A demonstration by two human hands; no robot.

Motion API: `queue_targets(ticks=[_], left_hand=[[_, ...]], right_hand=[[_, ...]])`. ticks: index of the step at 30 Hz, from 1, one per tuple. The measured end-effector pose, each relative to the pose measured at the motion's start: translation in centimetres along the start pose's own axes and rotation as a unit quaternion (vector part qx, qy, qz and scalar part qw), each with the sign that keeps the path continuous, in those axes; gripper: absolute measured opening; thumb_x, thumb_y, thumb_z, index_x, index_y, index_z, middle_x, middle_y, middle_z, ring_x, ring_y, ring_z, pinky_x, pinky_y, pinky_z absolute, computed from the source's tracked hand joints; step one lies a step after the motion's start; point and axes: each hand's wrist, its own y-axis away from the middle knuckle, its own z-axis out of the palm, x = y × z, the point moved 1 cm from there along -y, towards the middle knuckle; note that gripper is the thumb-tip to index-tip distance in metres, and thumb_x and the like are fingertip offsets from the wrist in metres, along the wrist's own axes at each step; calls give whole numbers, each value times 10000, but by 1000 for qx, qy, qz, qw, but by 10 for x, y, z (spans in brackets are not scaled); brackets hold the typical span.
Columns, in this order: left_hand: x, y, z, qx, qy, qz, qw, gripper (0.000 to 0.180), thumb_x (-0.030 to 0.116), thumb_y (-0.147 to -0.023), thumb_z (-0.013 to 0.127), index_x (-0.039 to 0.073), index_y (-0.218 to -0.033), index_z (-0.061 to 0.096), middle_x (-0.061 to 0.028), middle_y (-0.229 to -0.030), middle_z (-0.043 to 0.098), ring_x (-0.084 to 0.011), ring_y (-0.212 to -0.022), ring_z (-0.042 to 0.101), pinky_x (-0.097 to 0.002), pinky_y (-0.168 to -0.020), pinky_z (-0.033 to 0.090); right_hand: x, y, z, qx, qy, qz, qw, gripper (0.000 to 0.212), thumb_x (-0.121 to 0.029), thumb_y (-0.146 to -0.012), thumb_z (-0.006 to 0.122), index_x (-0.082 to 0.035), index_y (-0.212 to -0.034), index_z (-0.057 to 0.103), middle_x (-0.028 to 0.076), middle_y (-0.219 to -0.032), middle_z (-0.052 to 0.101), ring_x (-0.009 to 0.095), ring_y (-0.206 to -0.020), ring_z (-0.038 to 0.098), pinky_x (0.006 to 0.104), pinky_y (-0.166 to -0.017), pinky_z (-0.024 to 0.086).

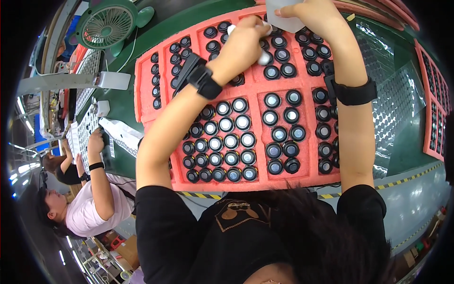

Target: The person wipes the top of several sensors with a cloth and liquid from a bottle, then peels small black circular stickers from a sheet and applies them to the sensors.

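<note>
Apparently, a pale sheet (283, 22) is being handled over black round parts (240, 104) in the pink foam tray (258, 116): the right hand (309, 15) pinches it at 12 o'clock. The left hand (242, 43) curls toward 11, its grip unclear; next likely calls for careful alignment.

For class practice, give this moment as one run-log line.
left hand: at white item, kind unclear; right hand: holding pale sheet; pink tray: black round parts

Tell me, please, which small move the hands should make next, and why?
Perhaps shift the white piece in the right hand slightly aside: in this view it covers some of the far edge of the tray, close to the left hand, which is over the black parts.
</note>
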Motion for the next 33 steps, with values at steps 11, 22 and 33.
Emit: queue_targets(ticks=[11,22,33], left_hand=[[49,15,-36,-162,213,62,962,311,-88,-666,497,6,-942,604,-149,-905,541,-318,-794,560,-381,-705,462],[27,-2,9,-6,76,123,989,300,-90,-656,514,-18,-934,598,-143,-895,545,-322,-832,547,-363,-740,455],[55,1,-50,-279,301,79,908,309,-81,-708,508,-6,-995,596,-112,-890,554,-267,-847,550,-327,-761,456]], right_hand=[[12,-3,-26,40,-6,-7,999,689,15,-549,712,-8,-1150,377,170,-1031,543,283,-991,533,339,-854,418],[9,-5,-40,64,-74,-5,995,742,37,-549,708,-9,-1202,358,148,-1047,538,261,-996,527,323,-859,415],[8,-1,-56,93,-107,-17,990,725,52,-558,694,20,-1201,361,153,-1051,535,259,-992,526,322,-857,416]])
